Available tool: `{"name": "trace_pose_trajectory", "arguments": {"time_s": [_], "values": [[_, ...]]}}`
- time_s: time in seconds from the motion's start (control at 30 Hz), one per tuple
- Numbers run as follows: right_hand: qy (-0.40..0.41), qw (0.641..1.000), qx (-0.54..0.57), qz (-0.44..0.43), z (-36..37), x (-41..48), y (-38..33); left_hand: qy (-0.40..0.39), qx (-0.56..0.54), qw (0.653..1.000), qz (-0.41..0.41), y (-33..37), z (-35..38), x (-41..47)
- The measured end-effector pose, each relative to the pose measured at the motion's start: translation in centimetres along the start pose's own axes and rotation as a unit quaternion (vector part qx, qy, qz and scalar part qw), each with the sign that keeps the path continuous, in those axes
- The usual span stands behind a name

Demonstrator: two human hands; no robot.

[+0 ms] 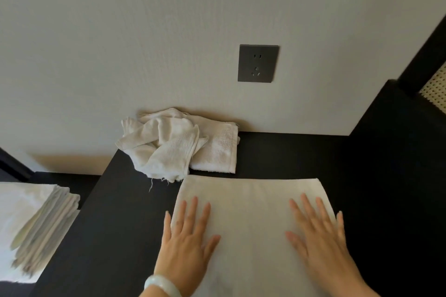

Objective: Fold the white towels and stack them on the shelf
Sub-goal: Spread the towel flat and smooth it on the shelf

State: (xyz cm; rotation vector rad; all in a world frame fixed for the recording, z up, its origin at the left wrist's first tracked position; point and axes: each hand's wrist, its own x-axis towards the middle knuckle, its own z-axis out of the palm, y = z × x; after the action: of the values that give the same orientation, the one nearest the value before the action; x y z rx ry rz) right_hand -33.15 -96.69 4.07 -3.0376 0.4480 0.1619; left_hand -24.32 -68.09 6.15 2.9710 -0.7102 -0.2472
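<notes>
A white towel [251, 202] lies spread flat on the black tabletop [301, 154] right in front of me. My left hand [187, 241] presses flat on its left part with fingers straight and spread. My right hand [318, 231] lies flat on its right part, fingers also straight. Behind the towel, against the wall, sits a crumpled heap of white towels [169, 147] on top of a folded one [218, 152]. A stack of folded white towels [41, 224] rests on a lower surface at the left.
A dark wall socket [258, 62] is set in the pale wall above the table. At the right a black panel [395, 152] rises beside the table, with a woven cane panel [434, 89] behind it. A pale bracelet [161, 284] circles my left wrist.
</notes>
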Motion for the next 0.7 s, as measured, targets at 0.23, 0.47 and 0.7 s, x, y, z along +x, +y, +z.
{"name": "trace_pose_trajectory", "arguments": {"time_s": [0.23,0.47,0.7], "values": [[-0.03,0.992,0.007,0.12,-1.8,-0.6,1.2,-0.012,0.027,0.998,-0.061,-1.6,0.3,-0.1],[0.002,0.989,0.058,-0.139,-0.1,-9.7,-8.0,-0.022,0.01,0.996,0.091,3.5,0.4,-7.9],[-0.029,0.996,0.066,-0.057,1.6,-13.4,0.2,0.009,0.019,0.999,0.03,-4.1,2.1,-12.5]]}}
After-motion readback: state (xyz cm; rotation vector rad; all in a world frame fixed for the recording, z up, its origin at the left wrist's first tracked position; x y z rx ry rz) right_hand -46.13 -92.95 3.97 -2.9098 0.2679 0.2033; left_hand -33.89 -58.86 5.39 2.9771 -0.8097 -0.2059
